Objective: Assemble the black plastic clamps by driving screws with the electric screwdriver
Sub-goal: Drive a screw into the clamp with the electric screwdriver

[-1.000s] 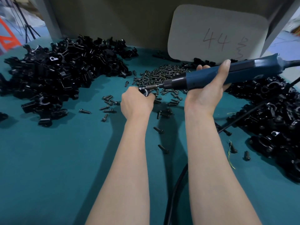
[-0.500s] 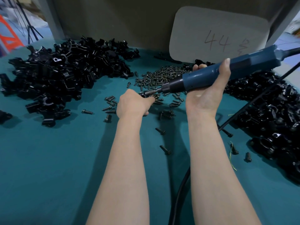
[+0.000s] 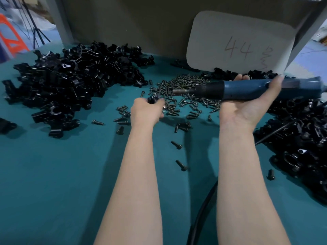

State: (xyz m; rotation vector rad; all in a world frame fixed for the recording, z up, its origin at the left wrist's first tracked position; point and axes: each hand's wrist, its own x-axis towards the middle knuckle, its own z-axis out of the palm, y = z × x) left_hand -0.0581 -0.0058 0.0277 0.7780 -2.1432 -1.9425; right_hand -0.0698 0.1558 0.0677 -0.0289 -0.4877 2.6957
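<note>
Teal-covered bench [image 3: 53,183], clamp heaps [image 3: 70,82] at left and right, screws [image 3: 184,85] piled centre rear. Left hand [image 3: 146,112]: curled round one black clamp [image 3: 153,99]; judged light, rigid, best pinched by its sides. Right hand [image 3: 247,108]: wrapped round electric screwdriver [image 3: 247,90] barrel, tip near clamp, not touching; heavier, corded.

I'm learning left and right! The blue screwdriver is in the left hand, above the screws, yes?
No. The head view shows the blue screwdriver in the right hand, above the screws; the left hand grips a black clamp.
</note>
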